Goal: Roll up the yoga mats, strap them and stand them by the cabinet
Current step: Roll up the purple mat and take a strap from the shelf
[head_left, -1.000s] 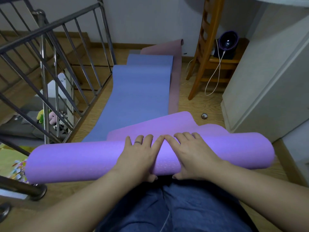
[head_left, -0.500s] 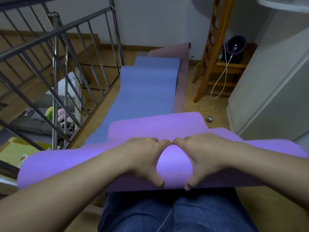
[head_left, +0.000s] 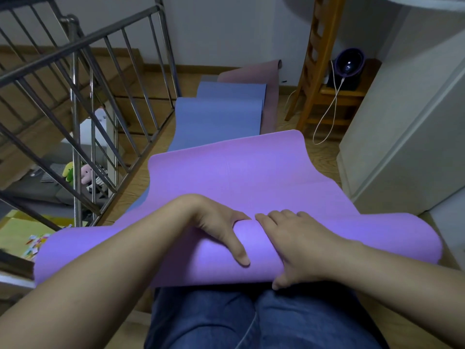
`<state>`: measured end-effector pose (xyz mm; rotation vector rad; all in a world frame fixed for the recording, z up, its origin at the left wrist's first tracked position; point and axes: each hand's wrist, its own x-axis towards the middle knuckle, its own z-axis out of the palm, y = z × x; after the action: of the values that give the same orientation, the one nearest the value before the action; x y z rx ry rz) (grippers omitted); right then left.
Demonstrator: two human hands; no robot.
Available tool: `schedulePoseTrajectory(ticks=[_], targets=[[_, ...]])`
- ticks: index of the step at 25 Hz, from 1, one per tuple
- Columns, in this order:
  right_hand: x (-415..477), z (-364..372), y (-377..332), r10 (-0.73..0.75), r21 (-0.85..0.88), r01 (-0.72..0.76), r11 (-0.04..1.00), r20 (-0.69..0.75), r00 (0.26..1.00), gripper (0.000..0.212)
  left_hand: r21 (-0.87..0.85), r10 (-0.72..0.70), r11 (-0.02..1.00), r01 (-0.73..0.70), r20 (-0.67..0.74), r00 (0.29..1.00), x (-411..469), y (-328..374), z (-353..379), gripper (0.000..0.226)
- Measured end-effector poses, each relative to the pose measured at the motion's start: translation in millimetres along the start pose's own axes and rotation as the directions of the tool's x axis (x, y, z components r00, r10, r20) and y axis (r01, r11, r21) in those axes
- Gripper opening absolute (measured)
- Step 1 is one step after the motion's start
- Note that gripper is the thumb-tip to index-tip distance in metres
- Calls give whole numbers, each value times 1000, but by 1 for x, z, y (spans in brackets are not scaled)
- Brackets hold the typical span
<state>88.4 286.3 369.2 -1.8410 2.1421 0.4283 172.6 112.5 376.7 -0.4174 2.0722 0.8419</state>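
Head view, purple mat [head_left: 377, 238]: partly rolled. The roll lies across the person's knees [head_left: 251, 321], and its loose tail spreads flat along the floor [head_left: 324, 157] away from them, over the near end of the blue mat [head_left: 219, 114].
Long axis: the roll runs left to right, square to the person. The tail to be taken up lies straight ahead, so I'd say the roll must turn forward, away from the body.
Left hand [head_left: 216, 222]: at the middle of the roll, fingers curled over the far side and out of sight, thumb laid down the near face. It grips the roll.
Right hand [head_left: 297, 243]: just beside the left hand, fingers laid over the top, thumb tucked under the near edge. It holds the roll between them.
Nearer hand: neither, both sit at the centre with the two ends left free. Whether the ends are wound as tight as the middle I can't quite tell, since the wide lens bends them.
Other mats: the blue mat and a pink mat [head_left: 269, 96] beside it lie unrolled farther off.
Cabinet [head_left: 402, 134]: on the person's right, near the roll's right end.
Surroundings: railing [head_left: 75, 102] on the left, wooden chair [head_left: 314, 71] beyond.
Progress: first mat under way, a good stretch of tail left, no strap in sight.
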Motion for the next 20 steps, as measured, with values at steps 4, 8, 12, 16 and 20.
schedulePoseTrajectory(ticks=[4,8,12,16,20], targets=[[20,-13,19,-6,186,-13,982,99,995,110,269,-7,960,81,-267,964,-3,4,13,106],[37,-21,29,-33,314,-28,949,187,982,105,570,143,783,247,-552,822,-2,9,51,111],[31,-12,19,57,181,-65,981,50,997,105,500,138,847,181,-537,832,1,4,34,103],[19,22,-5,110,-44,-126,991,-262,959,118,407,83,908,101,-412,907,8,2,19,104],[27,13,9,73,5,-74,997,-240,968,110,407,89,904,129,-477,875,6,0,17,104]])
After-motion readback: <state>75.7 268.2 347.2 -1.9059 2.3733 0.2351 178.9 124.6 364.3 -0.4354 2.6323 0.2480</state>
